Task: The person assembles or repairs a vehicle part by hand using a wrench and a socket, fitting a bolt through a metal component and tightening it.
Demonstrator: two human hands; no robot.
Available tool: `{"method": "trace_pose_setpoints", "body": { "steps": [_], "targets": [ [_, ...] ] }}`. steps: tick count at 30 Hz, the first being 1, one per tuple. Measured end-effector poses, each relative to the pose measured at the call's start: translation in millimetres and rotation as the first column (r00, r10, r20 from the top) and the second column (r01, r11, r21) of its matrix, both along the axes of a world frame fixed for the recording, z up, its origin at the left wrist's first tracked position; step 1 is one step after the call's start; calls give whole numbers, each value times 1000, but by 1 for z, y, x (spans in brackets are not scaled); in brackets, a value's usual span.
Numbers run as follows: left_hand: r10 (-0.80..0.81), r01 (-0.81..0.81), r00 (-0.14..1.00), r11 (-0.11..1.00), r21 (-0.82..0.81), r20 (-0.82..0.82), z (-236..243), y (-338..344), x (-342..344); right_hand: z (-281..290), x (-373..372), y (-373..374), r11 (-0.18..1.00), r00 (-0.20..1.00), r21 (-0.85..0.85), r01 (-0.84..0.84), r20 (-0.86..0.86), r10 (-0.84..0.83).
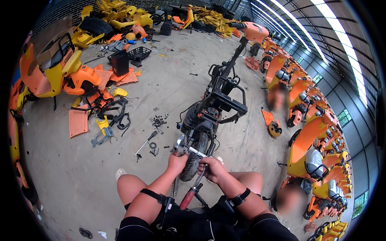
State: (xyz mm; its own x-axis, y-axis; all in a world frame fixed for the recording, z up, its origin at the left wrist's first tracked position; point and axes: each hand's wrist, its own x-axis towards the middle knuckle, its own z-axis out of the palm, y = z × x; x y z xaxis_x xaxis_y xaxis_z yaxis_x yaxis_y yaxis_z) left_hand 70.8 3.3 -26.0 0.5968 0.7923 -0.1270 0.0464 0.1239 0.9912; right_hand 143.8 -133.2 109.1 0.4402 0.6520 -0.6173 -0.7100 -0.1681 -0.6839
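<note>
A stripped scooter (225, 100) with a black frame stands before me, its rear wheel (189, 170) between my legs. My left hand (177, 162) is closed at the left of this wheel, against a rounded silver metal part (180, 145). From that part a short silver bar (197, 152) crosses over the tyre toward my right hand (213, 169). The fingers of that hand are wrapped round the metal shaft of a red-handled tool (187, 199), which slants down toward my lap. My palms hide exactly how these pieces meet.
A long screwdriver (146, 143), a sprocket (152, 146) and loose bolts (159, 120) lie left of the scooter. Farther left are orange panels (78, 121) and black brackets (116, 114). Rows of orange-yellow scooters (307, 156) line the right side. Yellow body parts (120, 16) are heaped behind.
</note>
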Motion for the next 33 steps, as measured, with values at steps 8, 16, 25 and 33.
{"method": "trace_pose_setpoints", "body": {
  "steps": [8, 16, 25, 33],
  "targets": [
    [-84, 89, 996, 973, -214, 33, 44, 23, -37, 27, 2, 19, 918, -775, -362, -163, 623, 107],
    [-49, 48, 999, 998, -32, -12, 36, 21, -36, 2, 6, 10, 994, 993, -20, -111, -48, 110],
    [-141, 142, 985, 990, 1, -103, 44, 26, -47, 30, -22, 13, 949, 105, -314, -22, 943, 314],
    [-121, 120, 987, 993, -13, -103, 51, 30, -49, -14, -5, 1, 986, 948, -50, -157, 273, 165]
  ]
}}
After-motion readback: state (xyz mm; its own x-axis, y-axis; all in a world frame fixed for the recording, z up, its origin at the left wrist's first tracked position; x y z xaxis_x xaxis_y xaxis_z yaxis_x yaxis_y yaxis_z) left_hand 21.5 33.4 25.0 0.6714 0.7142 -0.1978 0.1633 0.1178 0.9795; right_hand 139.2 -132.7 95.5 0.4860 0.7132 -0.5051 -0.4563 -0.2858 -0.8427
